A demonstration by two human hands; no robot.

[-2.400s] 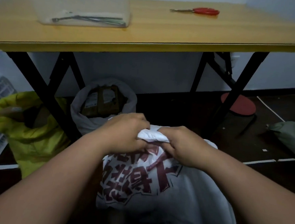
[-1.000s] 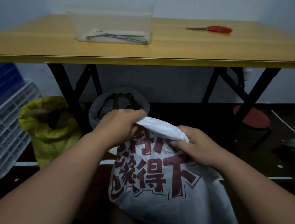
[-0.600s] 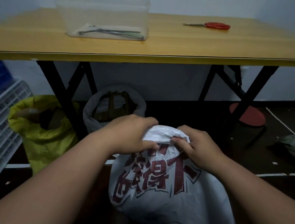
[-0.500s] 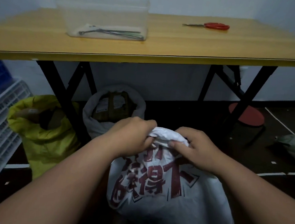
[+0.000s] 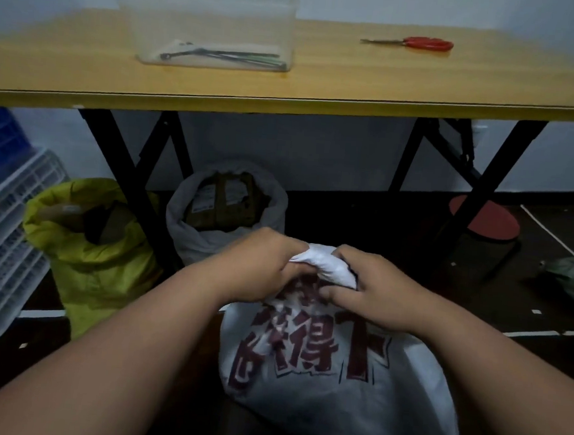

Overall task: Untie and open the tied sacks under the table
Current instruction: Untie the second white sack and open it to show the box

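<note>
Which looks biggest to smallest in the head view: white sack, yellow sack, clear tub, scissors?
1. white sack, though it is nearest the camera, so its lead may be partly nearness
2. yellow sack and clear tub, too close to rank
3. scissors

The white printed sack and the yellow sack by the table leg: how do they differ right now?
The white printed sack has its mouth bunched shut, gripped by the left hand and right hand; the yellow sack stands open and untouched. The white sack carries large dark-red characters; the yellow one looks plain. The white sack sits in front of the table; the yellow one sits by its left leg. Both stand on the floor.
</note>
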